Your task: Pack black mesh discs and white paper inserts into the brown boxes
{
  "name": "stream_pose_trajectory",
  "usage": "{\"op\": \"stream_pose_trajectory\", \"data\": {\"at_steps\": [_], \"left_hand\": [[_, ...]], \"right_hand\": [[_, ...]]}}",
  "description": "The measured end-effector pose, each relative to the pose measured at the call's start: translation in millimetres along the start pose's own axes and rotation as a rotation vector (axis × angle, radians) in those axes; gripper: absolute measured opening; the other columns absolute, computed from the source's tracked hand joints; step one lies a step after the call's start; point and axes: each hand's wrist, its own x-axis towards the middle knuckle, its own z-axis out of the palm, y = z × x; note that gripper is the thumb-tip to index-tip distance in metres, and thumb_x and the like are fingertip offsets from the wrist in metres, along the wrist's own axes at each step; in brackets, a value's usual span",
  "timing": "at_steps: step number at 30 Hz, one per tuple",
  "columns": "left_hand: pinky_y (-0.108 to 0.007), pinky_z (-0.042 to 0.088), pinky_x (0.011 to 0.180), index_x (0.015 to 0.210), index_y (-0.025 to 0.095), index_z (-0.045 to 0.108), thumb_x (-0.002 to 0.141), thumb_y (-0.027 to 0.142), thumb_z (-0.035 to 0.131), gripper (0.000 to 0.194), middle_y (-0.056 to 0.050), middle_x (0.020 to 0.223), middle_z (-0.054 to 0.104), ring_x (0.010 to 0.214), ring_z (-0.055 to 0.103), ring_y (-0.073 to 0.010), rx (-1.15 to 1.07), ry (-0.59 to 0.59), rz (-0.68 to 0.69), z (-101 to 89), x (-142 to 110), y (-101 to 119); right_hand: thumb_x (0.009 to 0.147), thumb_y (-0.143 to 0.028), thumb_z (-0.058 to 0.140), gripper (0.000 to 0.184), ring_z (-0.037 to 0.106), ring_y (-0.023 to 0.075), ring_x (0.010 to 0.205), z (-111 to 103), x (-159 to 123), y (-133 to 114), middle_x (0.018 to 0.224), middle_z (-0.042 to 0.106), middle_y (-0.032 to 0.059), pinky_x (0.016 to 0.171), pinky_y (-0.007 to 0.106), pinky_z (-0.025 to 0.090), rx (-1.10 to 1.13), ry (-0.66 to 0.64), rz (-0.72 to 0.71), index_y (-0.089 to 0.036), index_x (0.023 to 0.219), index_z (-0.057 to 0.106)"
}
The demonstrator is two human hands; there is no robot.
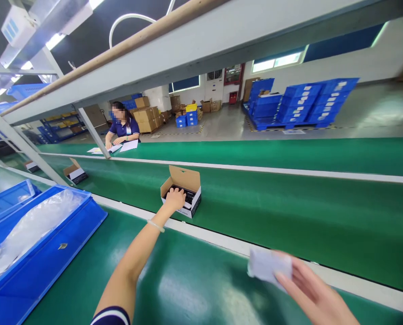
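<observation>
Cardboard box (pixel 182 195) stands on the green conveyor belt (pixel 289 203), lid flap raised, with dark contents showing inside the open top. Left hand (pixel 175 198) is stretched out at arm's length and rests palm-down on those contents; its fingers are curled lightly over the dark item, and it cannot be told whether they grip it or only press on it. Right hand (pixel 314 293) is low at the near edge of the view, over the green worktop (pixel 174 280), with its fingers pinched on a small white card (pixel 268 265), which is blurred, so any print on it is unreadable. Judged from this layout, the box is already loaded with its dark item and remains unclosed; the white card is outside the box, well apart from it, so adding the card and folding down the flap appear to be left. At the near left, 2 blue bins (pixel 48 253) sit on the worktop, the larger one holding clear plastic bags (pixel 35 225). Further up the belt, 2 more open boxes (pixel 75 172) lie near a slanted frame post. On the far side of the line, a co-worker (pixel 124 128) in a dark shirt handles white papers (pixel 128 145). Stacked blue crates (pixel 303 104) fill the floor beyond.
</observation>
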Motion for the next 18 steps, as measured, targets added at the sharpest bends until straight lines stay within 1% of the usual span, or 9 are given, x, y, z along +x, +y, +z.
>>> {"op": "stream_pose_trajectory", "data": {"at_steps": [2, 3, 5, 7, 9, 11, 13, 15, 18], "left_hand": [[-0.049, 0.043, 0.097, 0.131, 0.012, 0.051, 0.097, 0.026, 0.037, 0.04, -0.018, 0.131, 0.054, 0.12, 0.046, -0.0328, -0.015, 0.023, 0.07, -4.9, -20, 2], [-0.047, 0.041, 0.101, 0.134, 0.013, 0.048, 0.097, 0.025, 0.035, 0.041, -0.016, 0.135, 0.051, 0.122, 0.044, -0.0307, -0.032, 0.041, 0.111, -6.6, -34, 1], [-0.042, 0.036, 0.107, 0.129, 0.013, 0.052, 0.097, 0.025, 0.036, 0.038, -0.014, 0.136, 0.05, 0.124, 0.041, -0.0262, -0.094, 0.071, 0.203, -8.5, -72, -2], [-0.046, 0.036, 0.107, 0.123, 0.013, 0.056, 0.095, 0.026, 0.041, 0.035, -0.016, 0.133, 0.051, 0.124, 0.042, -0.0271, -0.263, 0.112, 0.339, -8.8, -118, -9], [-0.049, 0.037, 0.107, 0.123, 0.018, 0.056, 0.093, 0.028, 0.046, 0.034, -0.014, 0.132, 0.052, 0.125, 0.042, -0.0279, -0.361, 0.017, 0.408, -7.7, -168, -20], [-0.051, 0.035, 0.108, 0.127, 0.022, 0.053, 0.09, 0.03, 0.051, 0.037, -0.013, 0.137, 0.048, 0.129, 0.037, -0.0295, -0.407, -0.143, 0.44, -3.1, -214, -34], [-0.051, 0.035, 0.108, 0.131, 0.026, 0.05, 0.088, 0.03, 0.055, 0.044, -0.013, 0.14, 0.046, 0.13, 0.037, -0.0308, -0.449, -0.256, 0.467, 8.0, -252, -51], [-0.051, 0.038, 0.106, 0.135, 0.027, 0.046, 0.086, 0.035, 0.059, 0.051, -0.014, 0.139, 0.048, 0.127, 0.04, -0.0328, -0.492, -0.283, 0.515, 26.0, -280, -68], [-0.048, 0.041, 0.101, 0.138, 0.031, 0.042, 0.085, 0.046, 0.06, 0.057, -0.015, 0.133, 0.052, 0.12, 0.045, -0.034, -0.502, -0.279, 0.544, 55.5, -306, -80]], "right_hand": [[0.091, -0.053, 0.053, 0.044, 0.062, 0.0293, 0.099, 13, 54, -31, 0.112, 0.064, 0.0082, 0.085, 0.038, 0.056, 0.044, -0.074, -0.073, -0.022, 0.121, 0.058], [0.092, -0.049, 0.049, 0.041, 0.061, 0.0277, 0.1, 24, 82, -45, 0.116, 0.062, 0.0073, 0.088, 0.039, 0.053, 0.043, -0.123, -0.139, -0.023, 0.124, 0.055], [0.093, -0.034, 0.045, 0.034, 0.059, 0.0253, 0.104, 54, 134, -70, 0.119, 0.06, 0.0069, 0.092, 0.039, 0.048, -0.023, -0.207, -0.284, -0.021, 0.125, 0.049], [0.093, -0.02, 0.046, 0.028, 0.058, 0.0228, 0.103, 90, 179, -85, 0.118, 0.06, 0.0074, 0.089, 0.033, 0.047, -0.256, -0.278, -0.276, -0.019, 0.121, 0.045], [0.095, -0.016, 0.05, 0.024, 0.059, 0.0246, 0.099, 124, 214, -90, 0.112, 0.062, 0.0078, 0.082, 0.032, 0.046, -0.473, -0.319, -0.202, -0.018, 0.118, 0.044], [0.096, -0.017, 0.053, 0.02, 0.06, 0.0276, 0.096, 152, 237, -86, 0.106, 0.064, 0.0092, 0.077, 0.033, 0.046, -0.574, -0.348, -0.141, -0.017, 0.115, 0.047], [0.096, -0.017, 0.055, 0.015, 0.06, 0.0286, 0.095, 170, 252, -76, 0.103, 0.064, 0.0112, 0.075, 0.033, 0.046, -0.627, -0.389, -0.096, -0.016, 0.111, 0.052], [0.096, -0.016, 0.055, 0.01, 0.06, 0.0269, 0.094, 182, 258, -64, 0.103, 0.064, 0.0119, 0.076, 0.034, 0.047, -0.693, -0.445, -0.059, -0.014, 0.106, 0.057], [0.098, -0.017, 0.055, 0.012, 0.059, 0.0252, 0.096, 188, 257, -48, 0.107, 0.061, 0.0118, 0.082, 0.038, 0.049, -0.799, -0.499, -0.055, -0.011, 0.106, 0.061]]}}
